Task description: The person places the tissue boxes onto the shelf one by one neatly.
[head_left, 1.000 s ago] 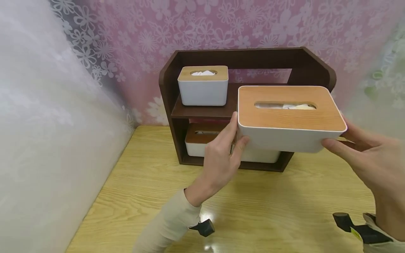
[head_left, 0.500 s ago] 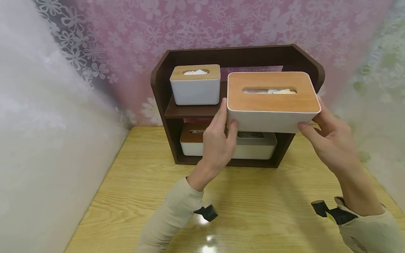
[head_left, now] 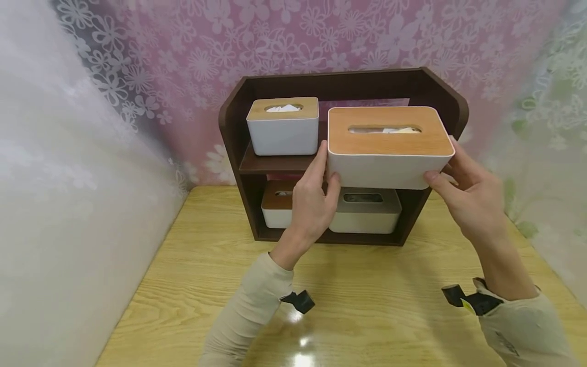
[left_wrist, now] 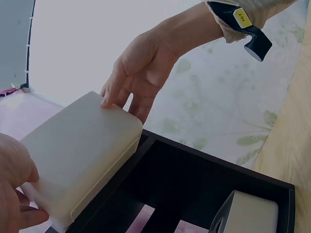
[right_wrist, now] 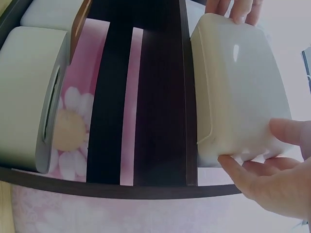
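Both hands hold a white tissue box [head_left: 385, 171] with a light wooden lid, raised before the right part of the upper shelf. My left hand [head_left: 314, 196] grips its left end, thumb on the front face. At the right end, my right hand [head_left: 472, 199] grips with the thumb on the front lower corner and fingers behind. Tissue shows in the lid slot. In the right wrist view the box's smooth side [right_wrist: 248, 87] stands close to the shelf edge; whether they touch I cannot tell. A smaller tissue box [head_left: 283, 135] stands on the upper shelf to the left.
The dark brown shelf unit [head_left: 332, 237] stands on a wood-grain table [head_left: 367, 285] against a pink floral backdrop [head_left: 293, 46]. Its lower level holds a brown-lidded tissue box [head_left: 277, 218], partly behind my left hand, and a grey-lidded one [head_left: 364, 219]. A pale panel [head_left: 82, 168] rises at left.
The held tissue box has moved forward and to the left, closer to the upper shelf, with both hands on it. More of the grey-lidded box now shows below it.
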